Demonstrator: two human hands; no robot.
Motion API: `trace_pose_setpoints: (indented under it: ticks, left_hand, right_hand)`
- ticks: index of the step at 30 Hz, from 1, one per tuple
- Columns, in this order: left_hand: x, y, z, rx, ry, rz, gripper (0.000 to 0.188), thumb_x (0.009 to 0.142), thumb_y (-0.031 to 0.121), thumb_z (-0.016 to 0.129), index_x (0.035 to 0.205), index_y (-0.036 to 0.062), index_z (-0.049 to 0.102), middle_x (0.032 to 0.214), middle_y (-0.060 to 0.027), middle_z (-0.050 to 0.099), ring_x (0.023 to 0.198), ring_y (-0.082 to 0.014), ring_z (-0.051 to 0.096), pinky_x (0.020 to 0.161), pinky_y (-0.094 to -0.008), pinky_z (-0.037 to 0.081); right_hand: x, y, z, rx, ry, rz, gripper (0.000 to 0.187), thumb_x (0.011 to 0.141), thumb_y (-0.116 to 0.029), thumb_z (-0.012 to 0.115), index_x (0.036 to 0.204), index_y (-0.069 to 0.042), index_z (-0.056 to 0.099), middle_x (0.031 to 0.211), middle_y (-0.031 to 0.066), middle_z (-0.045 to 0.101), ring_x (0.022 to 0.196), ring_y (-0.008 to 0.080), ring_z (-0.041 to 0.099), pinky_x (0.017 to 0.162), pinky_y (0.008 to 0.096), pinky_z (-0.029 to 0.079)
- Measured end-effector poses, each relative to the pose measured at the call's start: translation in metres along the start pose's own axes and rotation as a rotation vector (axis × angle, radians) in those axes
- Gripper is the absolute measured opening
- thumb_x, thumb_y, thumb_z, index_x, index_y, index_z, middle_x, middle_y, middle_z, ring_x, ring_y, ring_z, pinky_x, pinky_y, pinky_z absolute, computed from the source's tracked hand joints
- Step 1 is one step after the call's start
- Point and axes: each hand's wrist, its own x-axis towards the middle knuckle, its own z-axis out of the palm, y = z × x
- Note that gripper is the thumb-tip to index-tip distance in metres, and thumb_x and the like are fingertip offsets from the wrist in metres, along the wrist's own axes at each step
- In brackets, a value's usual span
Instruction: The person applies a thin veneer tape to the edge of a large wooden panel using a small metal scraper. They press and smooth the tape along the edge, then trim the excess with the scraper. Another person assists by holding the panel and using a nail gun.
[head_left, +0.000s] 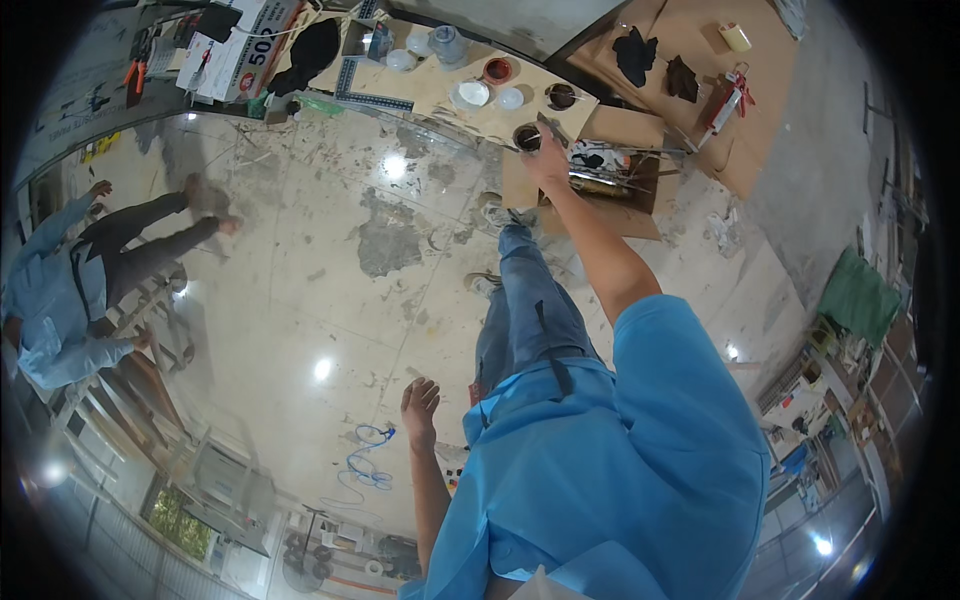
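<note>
2 bare hands belong to the person in the bright blue short-sleeved shirt (650, 480) and blue jeans (530, 300). The right hand (548, 163) reaches forward to a small round cup with dark contents (526, 139), its fingers partly curled at the cup's right side; from here I can't tell whether they grip the cup or something thin in it. That cup is at the near edge of a pale wooden tabletop (425, 85), just left of an open brown cardboard box (628, 222) packed with mixed items. The left hand (420, 405) hangs low, half open with loosely bent fingers and nothing visible in it, above the scuffed pale floor (300, 270). Further back on the tabletop stand a second dark-filled round container (561, 96), a reddish-brown round container (497, 70) and a white shallow dish (470, 95). To the right, a red-and-white caulking gun (728, 100) and 2 crumpled black cloths (634, 55) lie on a flat brown surface (765, 110). Off to the left, a co-worker in light blue (60, 290) leans over, arms outstretched.
</note>
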Motion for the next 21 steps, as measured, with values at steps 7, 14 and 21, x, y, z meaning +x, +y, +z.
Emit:
trace_pose_setpoints:
  ticks: [7, 14, 21]
  left_hand:
    - [-0.001, 0.022, 0.000, 0.017, -0.049, 0.067, 0.043, 0.107, 0.035, 0.056, 0.137, 0.0036, 0.056, 0.129, -0.0154, 0.066, 0.119, -0.0274, 0.066, 0.102, -0.0388, 0.052]
    - [0.006, 0.018, 0.031, 0.054, -0.114, 0.074, 0.046, 0.106, 0.037, 0.056, 0.137, 0.0032, 0.056, 0.128, -0.0163, 0.067, 0.119, -0.0286, 0.067, 0.101, -0.0394, 0.052]
    - [0.008, 0.018, 0.030, 0.037, -0.065, 0.054, 0.047, 0.105, 0.038, 0.058, 0.136, 0.0027, 0.057, 0.129, -0.0178, 0.067, 0.120, -0.0292, 0.067, 0.101, -0.0398, 0.052]
  right_hand:
    - [-0.016, -0.006, 0.002, 0.009, 0.071, -0.139, 0.074, 0.081, -0.034, 0.081, 0.145, -0.020, 0.047, 0.128, 0.0201, 0.060, 0.117, 0.0410, 0.064, 0.097, 0.0508, 0.054]
    - [-0.032, -0.017, -0.021, -0.171, 0.027, -0.155, 0.067, 0.080, -0.033, 0.079, 0.138, -0.018, 0.050, 0.123, 0.0225, 0.060, 0.108, 0.0426, 0.067, 0.089, 0.0516, 0.057]
    - [-0.039, -0.022, -0.021, -0.155, 0.019, -0.139, 0.065, 0.080, -0.033, 0.079, 0.136, -0.017, 0.050, 0.121, 0.0223, 0.060, 0.105, 0.0428, 0.069, 0.088, 0.0516, 0.057]
